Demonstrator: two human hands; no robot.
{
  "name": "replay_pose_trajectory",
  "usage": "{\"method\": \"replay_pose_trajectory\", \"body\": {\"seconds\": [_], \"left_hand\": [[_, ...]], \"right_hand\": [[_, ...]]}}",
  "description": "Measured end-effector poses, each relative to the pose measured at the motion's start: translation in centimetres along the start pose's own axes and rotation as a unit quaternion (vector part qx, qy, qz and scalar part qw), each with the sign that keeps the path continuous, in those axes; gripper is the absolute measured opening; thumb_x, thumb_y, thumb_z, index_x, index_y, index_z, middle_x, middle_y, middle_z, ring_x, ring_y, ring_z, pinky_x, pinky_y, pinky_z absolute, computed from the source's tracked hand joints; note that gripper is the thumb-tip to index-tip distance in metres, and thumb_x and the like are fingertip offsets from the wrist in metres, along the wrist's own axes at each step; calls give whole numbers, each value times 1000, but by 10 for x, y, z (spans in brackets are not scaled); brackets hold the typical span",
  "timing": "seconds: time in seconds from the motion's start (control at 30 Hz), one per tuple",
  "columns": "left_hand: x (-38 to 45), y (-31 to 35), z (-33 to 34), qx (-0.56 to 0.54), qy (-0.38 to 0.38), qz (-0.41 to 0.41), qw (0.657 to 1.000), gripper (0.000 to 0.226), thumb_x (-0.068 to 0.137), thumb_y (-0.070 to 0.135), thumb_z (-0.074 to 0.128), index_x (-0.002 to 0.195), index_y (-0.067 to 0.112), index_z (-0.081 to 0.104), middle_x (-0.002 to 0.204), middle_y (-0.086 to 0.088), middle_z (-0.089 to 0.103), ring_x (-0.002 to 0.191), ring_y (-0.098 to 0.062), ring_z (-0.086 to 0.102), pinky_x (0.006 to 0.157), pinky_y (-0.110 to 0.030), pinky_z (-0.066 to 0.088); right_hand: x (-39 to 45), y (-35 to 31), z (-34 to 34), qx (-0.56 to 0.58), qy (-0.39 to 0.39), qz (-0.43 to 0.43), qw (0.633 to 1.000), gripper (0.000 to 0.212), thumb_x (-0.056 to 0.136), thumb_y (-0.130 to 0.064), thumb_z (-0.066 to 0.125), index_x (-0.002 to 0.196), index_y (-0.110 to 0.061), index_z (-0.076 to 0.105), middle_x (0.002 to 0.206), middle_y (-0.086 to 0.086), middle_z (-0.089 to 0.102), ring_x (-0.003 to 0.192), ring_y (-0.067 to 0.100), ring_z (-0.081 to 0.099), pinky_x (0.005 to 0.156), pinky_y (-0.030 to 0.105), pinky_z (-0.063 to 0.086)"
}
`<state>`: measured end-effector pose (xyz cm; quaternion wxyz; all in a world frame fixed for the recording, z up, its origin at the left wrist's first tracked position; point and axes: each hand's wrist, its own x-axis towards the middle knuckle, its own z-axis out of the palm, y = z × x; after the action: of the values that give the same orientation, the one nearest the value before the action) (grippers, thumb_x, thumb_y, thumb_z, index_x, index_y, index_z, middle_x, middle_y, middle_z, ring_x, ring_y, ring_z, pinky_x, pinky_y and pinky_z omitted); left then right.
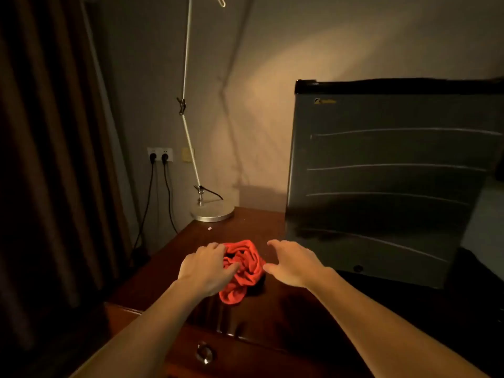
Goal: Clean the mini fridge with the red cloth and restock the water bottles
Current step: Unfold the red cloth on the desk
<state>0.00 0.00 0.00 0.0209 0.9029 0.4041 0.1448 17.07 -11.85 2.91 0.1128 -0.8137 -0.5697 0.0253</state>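
1. Red cloth: lay crumpled on wooden tabletop, left of closed mini fridge; long axis ran near-to-far.
2. Left hand: fingertips resting on cloth's left edge, fingers loosely spread, not yet clamped; nearer hand.
3. Right hand: held open just beside cloth's right side, seemingly apart from it.
4. Water bottles: none in view.

A crumpled red fabric cloth lies bunched in loose folds on the dark polished wooden bench, near its front left part. To its right on the same bench stands the dark grey boxy mini fridge, upright, door closed, with thin pale horizontal lines across its front and a small logo near the top.
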Motion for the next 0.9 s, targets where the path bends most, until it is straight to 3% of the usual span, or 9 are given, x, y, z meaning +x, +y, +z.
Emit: {"method": "replay_pose_trajectory", "body": {"seconds": [0.13, 0.17, 0.27, 0.4, 0.53, 0.63, 0.73, 0.8, 0.9], "left_hand": [[14, -19, 21, -20, -43, -40, 998, 67, 85, 67, 45, 137, 24, 44, 136, -1, 49, 125, -28, 49, 95, -43, 46], [17, -23, 27, -25, -51, -49, 997, 68, 85, 68, 45, 136, 23, 43, 136, -2, 49, 125, -29, 49, 95, -44, 46], [25, -34, 41, -34, -64, -60, 996, 73, 83, 70, 45, 140, 25, 38, 139, -2, 47, 127, -30, 48, 96, -44, 45], [35, -46, 52, -47, -65, -61, 995, 76, 82, 72, 48, 143, 29, 35, 141, 0, 48, 128, -28, 49, 97, -44, 45], [46, -53, 56, -59, -74, -62, 994, 74, 81, 69, 49, 142, 29, 38, 139, 0, 52, 126, -28, 49, 97, -42, 45], [51, -50, 58, -73, -76, -52, 993, 69, 81, 63, 51, 140, 30, 40, 134, -1, 55, 124, -27, 50, 96, -42, 45], [56, -40, 61, -69, -73, -41, 994, 63, 83, 61, 51, 136, 28, 44, 130, -3, 56, 122, -28, 50, 97, -41, 44], [56, -33, 61, -53, -68, -28, 996, 65, 85, 62, 50, 137, 23, 43, 133, -5, 53, 122, -29, 49, 98, -41, 42], [55, -24, 61, -48, -64, -16, 997, 79, 83, 67, 52, 143, 19, 36, 137, -5, 49, 125, -30, 47, 101, -42, 41]], "right_hand": [[25, -8, 18, 33, -20, -15, 999, 53, 77, -57, 62, 122, -34, 49, 125, -4, 57, 119, 25, 54, 92, 42, 47], [33, -10, 25, 44, -29, -23, 998, 59, 74, -60, 62, 125, -36, 47, 130, -4, 53, 122, 26, 51, 94, 43, 46], [54, -16, 45, 43, -62, -38, 996, 85, 74, -60, 64, 146, -39, 24, 160, 1, 16, 144, 32, 22, 107, 54, 34], [76, -25, 62, 38, -97, -56, 993, 96, 79, -55, 66, 153, -36, 6, 162, -1, -9, 147, 35, 1, 111, 59, 24], [98, -28, 77, 39, -101, -68, 992, 103, 78, -51, 66, 153, -32, -2, 160, 3, 8, 142, 40, 15, 110, 56, 29], [112, -25, 80, 32, -102, -55, 993, 94, 76, -44, 69, 150, -26, 15, 144, 11, 28, 131, 39, 28, 106, 54, 36], [118, -19, 76, 32, -90, -61, 994, 49, 69, -37, 74, 110, -26, 48, 108, 4, 44, 113, 33, 49, 91, 38, 47], [114, -15, 71, 42, -75, -72, 994, 38, 69, -34, 74, 92, -28, 44, 100, 2, 46, 104, 30, 54, 81, 33, 47], [100, -2, 62, 52, -17, -101, 993, 35, 72, -37, 71, 87, -27, 41, 95, 0, 47, 97, 31, 55, 75, 34, 46]]}}
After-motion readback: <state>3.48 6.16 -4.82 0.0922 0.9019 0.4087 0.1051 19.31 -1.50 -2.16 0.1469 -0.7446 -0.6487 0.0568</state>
